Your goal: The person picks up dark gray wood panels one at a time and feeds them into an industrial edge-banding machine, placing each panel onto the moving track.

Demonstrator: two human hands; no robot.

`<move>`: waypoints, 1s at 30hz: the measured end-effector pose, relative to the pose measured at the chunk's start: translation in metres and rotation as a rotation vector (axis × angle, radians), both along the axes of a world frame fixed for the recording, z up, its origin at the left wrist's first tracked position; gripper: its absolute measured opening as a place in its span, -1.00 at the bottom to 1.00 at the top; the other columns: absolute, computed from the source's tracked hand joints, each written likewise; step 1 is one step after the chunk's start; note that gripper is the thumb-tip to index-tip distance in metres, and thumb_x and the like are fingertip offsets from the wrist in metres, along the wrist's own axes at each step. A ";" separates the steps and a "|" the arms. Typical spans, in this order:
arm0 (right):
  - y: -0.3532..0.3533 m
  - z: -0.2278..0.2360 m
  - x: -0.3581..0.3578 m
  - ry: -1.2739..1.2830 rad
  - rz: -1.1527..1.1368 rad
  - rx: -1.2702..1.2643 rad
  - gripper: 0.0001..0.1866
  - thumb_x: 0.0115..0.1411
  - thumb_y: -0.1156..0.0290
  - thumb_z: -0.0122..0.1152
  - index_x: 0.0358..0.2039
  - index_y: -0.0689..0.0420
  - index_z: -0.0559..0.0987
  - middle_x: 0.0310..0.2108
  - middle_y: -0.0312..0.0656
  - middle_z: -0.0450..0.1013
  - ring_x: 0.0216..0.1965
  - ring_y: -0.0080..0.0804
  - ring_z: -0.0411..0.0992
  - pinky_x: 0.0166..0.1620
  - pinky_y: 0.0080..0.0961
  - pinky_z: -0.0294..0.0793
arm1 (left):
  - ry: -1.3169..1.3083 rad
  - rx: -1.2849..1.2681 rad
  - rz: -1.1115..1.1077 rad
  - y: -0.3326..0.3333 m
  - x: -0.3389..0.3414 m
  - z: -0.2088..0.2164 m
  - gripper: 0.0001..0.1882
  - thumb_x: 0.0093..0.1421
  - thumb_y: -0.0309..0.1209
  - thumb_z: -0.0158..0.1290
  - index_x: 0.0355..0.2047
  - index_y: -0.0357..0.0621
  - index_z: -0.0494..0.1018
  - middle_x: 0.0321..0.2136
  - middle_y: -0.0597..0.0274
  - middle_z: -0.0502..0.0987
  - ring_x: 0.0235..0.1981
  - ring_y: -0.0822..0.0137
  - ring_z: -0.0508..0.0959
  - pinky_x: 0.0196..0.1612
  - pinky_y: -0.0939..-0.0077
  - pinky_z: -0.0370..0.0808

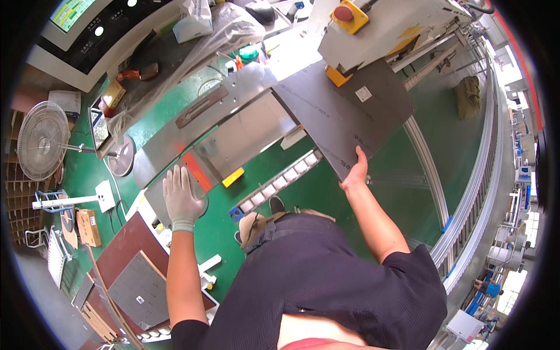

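My right hand (356, 170) is bare and grips the near corner of a dark grey panel (350, 116), thumb on its top face, the other fingers hidden beneath. The panel lies flat, and its far edge reaches under the machine head (379, 35). On my left hand (181, 195) is a light grey glove. Its fingers are stretched out flat over the near left end of the metal machine bed (239, 137), beside a red-orange strip (197, 171). Whether the palm presses on the surface, I cannot tell.
A roller rail (279, 184) runs in front of my body. A yellow block (233, 177) sits at the bed's edge. Left stand a fan (44, 140) and a stack of boards (137, 286). A red stop button (343, 14) tops the machine. Curved metal rails (472, 198) lie right.
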State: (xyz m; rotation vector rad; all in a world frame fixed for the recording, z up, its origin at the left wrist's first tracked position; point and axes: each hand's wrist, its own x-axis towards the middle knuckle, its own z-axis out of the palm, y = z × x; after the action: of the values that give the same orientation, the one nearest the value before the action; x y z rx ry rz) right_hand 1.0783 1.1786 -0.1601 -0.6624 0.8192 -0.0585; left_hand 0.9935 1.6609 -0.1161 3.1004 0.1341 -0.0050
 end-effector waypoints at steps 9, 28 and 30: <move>-0.076 0.004 0.057 -0.098 -0.142 -0.118 -0.55 0.33 0.13 0.21 0.09 0.17 0.52 0.06 -0.17 0.55 0.00 -0.19 0.55 0.05 -0.23 0.57 | -0.021 0.103 -0.031 0.000 -0.003 0.000 -0.02 -0.05 -0.14 0.32 0.35 -0.20 0.18 0.37 -0.04 0.22 0.41 -0.07 0.18 0.46 0.02 0.07; 0.066 -0.266 -0.186 -0.061 1.355 -1.163 -0.76 0.34 0.25 0.24 -0.10 0.12 0.61 -0.29 -0.28 0.58 -0.34 -0.51 0.48 -0.25 -0.45 0.51 | 0.042 -0.162 0.091 -0.003 -0.170 -0.034 -0.15 0.26 0.06 0.07 0.42 -0.16 0.14 0.43 -0.07 0.14 0.46 -0.12 0.09 0.47 0.03 0.01; 0.068 -0.229 -0.174 -0.032 1.368 -1.062 -0.78 0.35 0.27 0.21 -0.13 0.14 0.61 -0.34 -0.32 0.54 -0.38 -0.54 0.45 -0.26 -0.50 0.48 | 0.117 -0.168 0.290 0.045 -0.237 -0.082 -0.15 0.28 0.07 0.05 0.42 -0.17 0.13 0.44 -0.07 0.14 0.46 -0.10 0.09 0.48 0.07 -0.01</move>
State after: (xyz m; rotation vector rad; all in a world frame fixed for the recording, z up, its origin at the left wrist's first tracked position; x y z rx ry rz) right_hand 0.9044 1.2466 -0.3889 -2.0995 0.0944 0.7832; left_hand 0.7567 1.7057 -0.1977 2.8823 0.5547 -0.1792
